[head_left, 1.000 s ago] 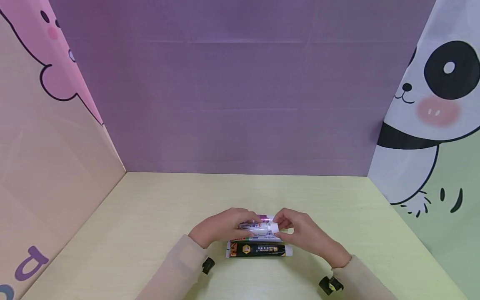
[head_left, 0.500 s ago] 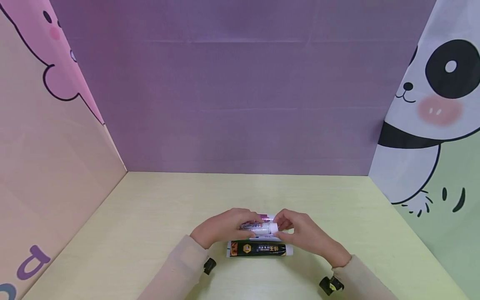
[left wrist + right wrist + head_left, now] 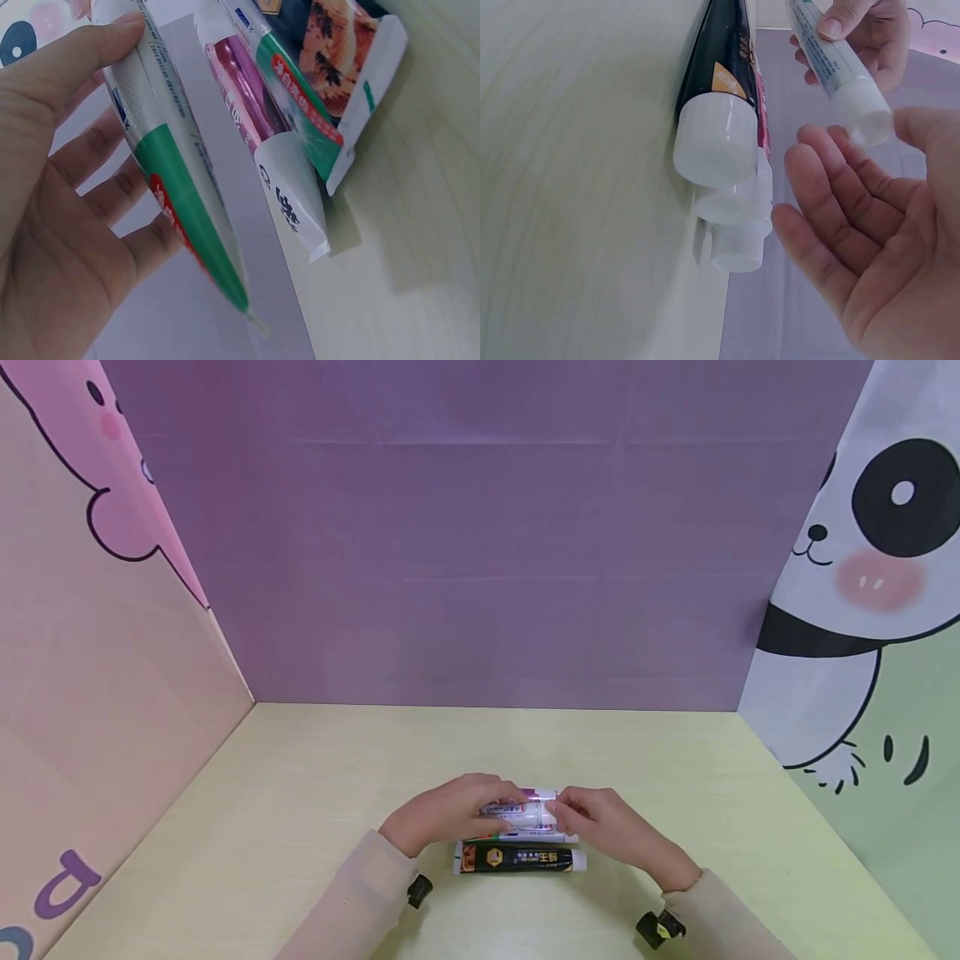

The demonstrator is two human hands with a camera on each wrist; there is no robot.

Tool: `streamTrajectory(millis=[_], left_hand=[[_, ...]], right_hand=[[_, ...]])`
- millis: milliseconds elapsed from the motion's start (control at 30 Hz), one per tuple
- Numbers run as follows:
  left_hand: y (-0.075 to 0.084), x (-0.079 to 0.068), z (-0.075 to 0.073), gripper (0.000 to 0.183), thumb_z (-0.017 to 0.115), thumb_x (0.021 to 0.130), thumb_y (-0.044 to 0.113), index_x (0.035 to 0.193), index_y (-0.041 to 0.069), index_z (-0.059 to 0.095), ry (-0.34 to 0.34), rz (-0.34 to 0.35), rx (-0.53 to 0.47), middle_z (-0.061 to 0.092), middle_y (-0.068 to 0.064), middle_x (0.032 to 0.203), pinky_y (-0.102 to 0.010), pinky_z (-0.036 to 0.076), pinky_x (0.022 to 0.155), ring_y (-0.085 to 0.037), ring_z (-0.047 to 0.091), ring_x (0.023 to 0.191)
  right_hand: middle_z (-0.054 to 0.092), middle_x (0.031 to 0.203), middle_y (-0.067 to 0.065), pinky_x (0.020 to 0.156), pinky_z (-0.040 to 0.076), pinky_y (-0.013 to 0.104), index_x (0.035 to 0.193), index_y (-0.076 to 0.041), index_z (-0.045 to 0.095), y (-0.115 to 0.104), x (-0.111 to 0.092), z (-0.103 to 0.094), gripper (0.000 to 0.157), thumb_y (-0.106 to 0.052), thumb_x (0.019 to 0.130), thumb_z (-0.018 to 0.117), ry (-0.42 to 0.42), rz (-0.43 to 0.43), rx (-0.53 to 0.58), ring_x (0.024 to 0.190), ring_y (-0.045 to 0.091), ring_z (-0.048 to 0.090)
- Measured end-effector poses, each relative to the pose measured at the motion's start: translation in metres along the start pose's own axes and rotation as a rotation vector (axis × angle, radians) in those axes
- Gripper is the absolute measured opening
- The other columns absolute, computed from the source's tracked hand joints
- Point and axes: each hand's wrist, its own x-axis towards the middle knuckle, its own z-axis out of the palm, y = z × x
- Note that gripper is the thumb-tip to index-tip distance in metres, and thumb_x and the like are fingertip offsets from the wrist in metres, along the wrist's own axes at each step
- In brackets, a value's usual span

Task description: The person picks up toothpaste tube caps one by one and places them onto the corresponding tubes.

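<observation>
My left hand holds a white toothpaste tube with a green tail end, thumb on its upper face and fingers beneath. My right hand is at the tube's white cap, pinching it between thumb and forefinger; its other fingers are spread loosely below. In the head view these fingers cover the cap. Beneath and around the held tube lie a black toothpaste tube, a white and green one and a purple and white one, side by side with caps to the right.
The tubes lie on a pale wooden table. A purple panel rises at the back. Side panels carry a pink cartoon figure at left and a panda at right.
My right thumb and fingers have drawn together over the cap, which showed between them before. My left hand stays nearly still with the tube.
</observation>
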Motion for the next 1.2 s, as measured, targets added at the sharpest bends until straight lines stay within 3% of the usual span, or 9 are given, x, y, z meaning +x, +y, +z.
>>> streamTrajectory(millis=[400,567,667,933,1200], left_hand=[[0.002,-0.001,-0.002,0.037,0.071,0.095,0.019,0.131,0.011,0.064,0.010,0.010,-0.012,0.066,-0.001,0.123,-0.022,0.049,0.088,-0.005,0.057,0.097],[0.002,0.000,-0.003,0.037,0.071,0.095,0.017,0.130,0.011,0.065,0.015,0.030,-0.011,0.066,0.000,0.121,-0.022,0.049,0.086,-0.005,0.057,0.096],[0.002,-0.001,-0.003,0.037,0.071,0.095,0.017,0.131,0.011,0.064,0.016,0.029,-0.012,0.066,0.000,0.121,-0.022,0.049,0.087,-0.005,0.057,0.096],[0.001,-0.002,-0.004,0.039,0.071,0.095,0.021,0.132,0.014,0.065,0.019,0.003,0.004,0.066,0.003,0.120,-0.022,0.049,0.088,-0.005,0.057,0.097],[-0.001,-0.001,-0.004,0.040,0.072,0.094,0.020,0.132,0.012,0.065,0.018,-0.001,-0.012,0.067,0.002,0.116,-0.021,0.050,0.082,-0.006,0.057,0.090]], right_hand=[[0.063,0.068,-0.007,0.066,0.050,0.030,0.073,-0.013,0.065,-0.003,0.005,0.004,0.053,-0.045,0.107,0.040,0.001,0.098,0.017,0.068,0.019,0.064],[0.067,0.071,-0.005,0.069,0.050,0.033,0.076,-0.012,0.068,-0.004,0.005,0.001,0.056,-0.045,0.108,0.036,-0.011,0.127,0.022,0.072,0.020,0.063],[0.069,0.076,-0.005,0.071,0.050,0.035,0.088,-0.010,0.072,-0.005,0.004,-0.002,0.054,-0.044,0.109,0.036,-0.010,0.130,0.019,0.075,0.020,0.064],[0.069,0.094,-0.007,0.077,0.051,0.036,0.116,-0.020,0.065,-0.004,0.000,-0.007,0.029,-0.042,0.104,0.051,0.002,0.042,0.018,0.087,0.019,0.066],[0.062,0.104,-0.008,0.078,0.052,0.034,0.113,-0.020,0.057,-0.004,-0.001,-0.007,0.029,-0.033,0.093,0.073,0.004,-0.029,0.009,0.088,0.009,0.063]])
